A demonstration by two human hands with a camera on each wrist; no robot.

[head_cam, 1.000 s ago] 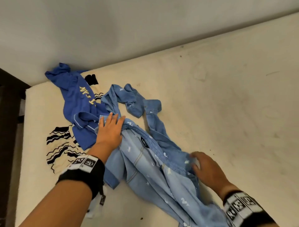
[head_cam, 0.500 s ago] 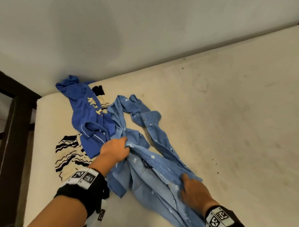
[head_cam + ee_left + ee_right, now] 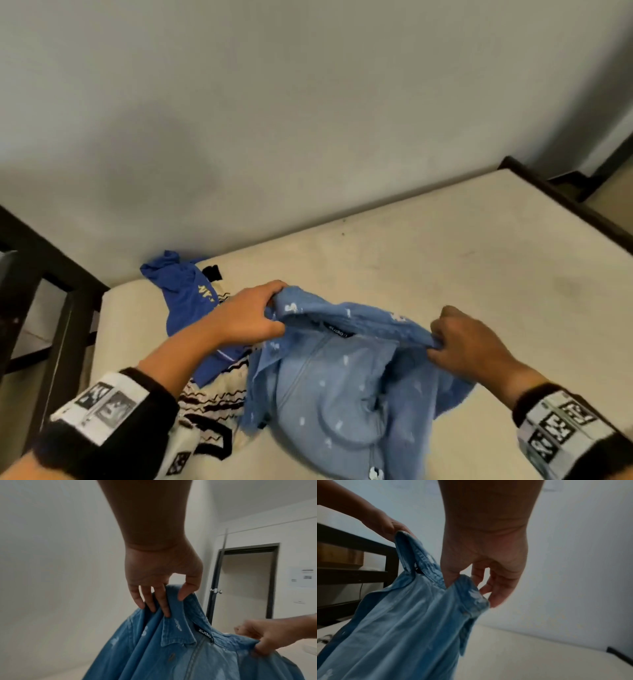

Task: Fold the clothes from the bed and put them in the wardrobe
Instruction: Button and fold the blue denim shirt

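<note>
Denim bunches under my left hand, fingers and thumb clamped on one shoulder of the light-blue shirt, while my right hand pinches the other shoulder by the collar. Between them the shirt hangs raised above the bed, its black neck label facing me. Further left on the mattress lie a royal-blue top and, nearer me, a cream garment with black wavy stripes.
</note>
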